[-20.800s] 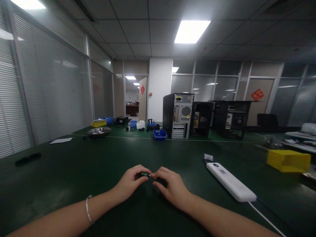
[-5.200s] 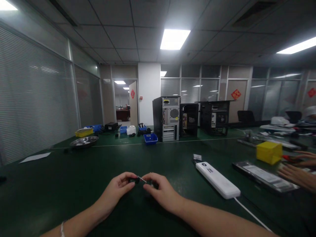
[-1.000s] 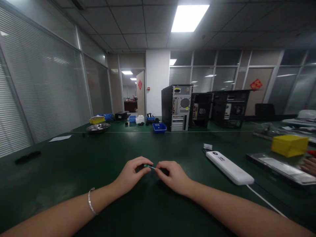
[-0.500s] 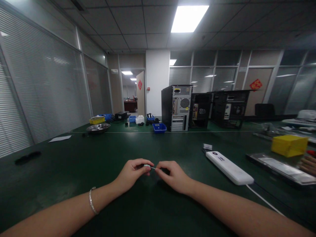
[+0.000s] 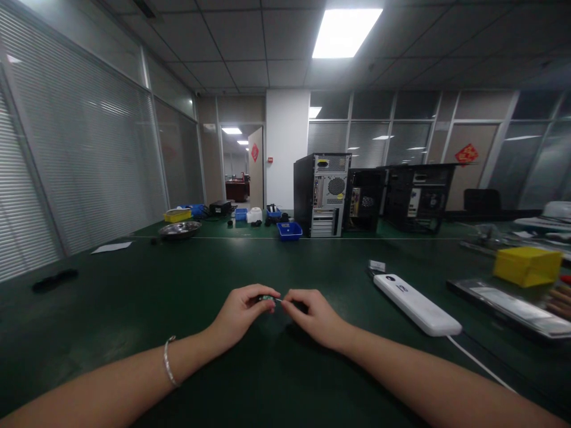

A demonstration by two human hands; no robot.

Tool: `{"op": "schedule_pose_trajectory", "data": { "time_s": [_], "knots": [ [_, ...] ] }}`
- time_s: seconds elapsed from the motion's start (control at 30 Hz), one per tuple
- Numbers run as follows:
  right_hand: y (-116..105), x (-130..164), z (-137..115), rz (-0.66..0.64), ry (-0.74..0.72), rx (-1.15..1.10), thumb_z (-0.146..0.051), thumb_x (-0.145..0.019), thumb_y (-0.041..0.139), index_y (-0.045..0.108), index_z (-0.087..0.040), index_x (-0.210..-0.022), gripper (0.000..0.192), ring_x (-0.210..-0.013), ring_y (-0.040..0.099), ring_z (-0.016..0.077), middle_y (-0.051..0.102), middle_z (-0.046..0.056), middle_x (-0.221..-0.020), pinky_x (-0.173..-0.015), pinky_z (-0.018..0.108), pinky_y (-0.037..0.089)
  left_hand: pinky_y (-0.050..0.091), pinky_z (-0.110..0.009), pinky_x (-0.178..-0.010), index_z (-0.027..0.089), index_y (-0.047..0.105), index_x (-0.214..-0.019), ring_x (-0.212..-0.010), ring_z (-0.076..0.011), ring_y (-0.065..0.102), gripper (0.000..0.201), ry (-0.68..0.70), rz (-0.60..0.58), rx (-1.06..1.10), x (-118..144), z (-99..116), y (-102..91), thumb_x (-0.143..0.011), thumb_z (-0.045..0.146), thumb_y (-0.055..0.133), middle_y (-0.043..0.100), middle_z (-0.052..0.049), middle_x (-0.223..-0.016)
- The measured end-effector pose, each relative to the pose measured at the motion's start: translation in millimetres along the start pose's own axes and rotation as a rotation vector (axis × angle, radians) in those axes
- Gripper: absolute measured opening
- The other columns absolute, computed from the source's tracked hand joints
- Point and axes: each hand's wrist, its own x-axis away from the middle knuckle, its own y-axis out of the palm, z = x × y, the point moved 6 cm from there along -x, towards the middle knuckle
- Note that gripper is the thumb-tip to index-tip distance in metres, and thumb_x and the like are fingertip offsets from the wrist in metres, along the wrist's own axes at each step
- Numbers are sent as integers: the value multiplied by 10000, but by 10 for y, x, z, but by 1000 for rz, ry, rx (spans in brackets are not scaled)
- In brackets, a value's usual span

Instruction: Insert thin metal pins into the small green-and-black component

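Between thumb and fingers, my left hand (image 5: 238, 313) pinches a small green piece (image 5: 267, 298) that looks like a little circuit board. A thin pale strip or wire (image 5: 279, 301) sticks out from its right side. My right hand (image 5: 317, 318) has thumb and forefinger closed on the outer end of that strip. Both hands are held close together, low over the green table (image 5: 267, 380). Fingers cover much of the green piece, and its details are too small to make out.
To the right lie a white power bank (image 5: 417, 304) with a cable, a flat black-and-silver device (image 5: 508, 306) and a yellow box (image 5: 527, 266). Farther back stand computer towers (image 5: 328, 196), a blue bin (image 5: 289, 232) and a metal dish (image 5: 180, 230).
The small piece has turned a little in my left hand, so more of its green face shows. My hands keep their pinches. The view has shifted slightly.
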Motion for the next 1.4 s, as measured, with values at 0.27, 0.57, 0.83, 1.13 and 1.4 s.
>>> {"op": "schedule_pose_trajectory", "data": {
  "time_s": [0.27, 0.57, 0.83, 1.13, 1.4],
  "knots": [
    [6, 2, -26, -9, -27, -19, -283, -941, 434, 645, -171, -858, 253, -665, 556, 125, 604, -12, -722, -613, 210, 390, 506, -304, -758, 136, 695, -978, -785, -185, 641, 213, -70, -31, 95, -7, -53, 32, -790, 211, 630, 695, -63, -869],
    [-4, -14, -21, 35, 0, -7, -268, -925, 455, 643, -169, -818, 238, -657, 560, 131, 611, -9, -703, -608, 213, 392, 489, -285, -736, 129, 681, -982, -750, -167, 629, 231, -109, -8, 123, -30, -124, 17, -801, 262, 627, 690, -61, -857],
    [-69, -11, 40, 106, 41, -26, -276, -920, 462, 653, -169, -824, 238, -677, 577, 141, 619, -2, -712, -624, 225, 402, 459, -357, -872, 163, 589, -937, -960, -212, 627, 159, -115, -109, 178, -61, -131, -32, -807, 246, 623, 690, -57, -940],
    [-66, -6, 28, 84, 24, -54, -266, -923, 465, 643, -166, -818, 229, -695, 578, 136, 621, -4, -730, -634, 226, 409, 398, -364, -922, 222, 651, -1030, -1067, -239, 530, 319, -89, -313, -294, -15, -64, 5, -728, 320, 691, 606, -43, -1112],
    [-64, 19, 19, -6, 76, -41, -307, -908, 491, 631, -188, -968, 192, -742, 579, 148, 650, 11, -844, -646, 238, 421, 414, -354, -869, 205, 602, -1020, -1017, -229, 531, 323, -103, -231, -374, -10, 30, -88, -783, 423, 610, 590, -46, -1062]
  ]
}}
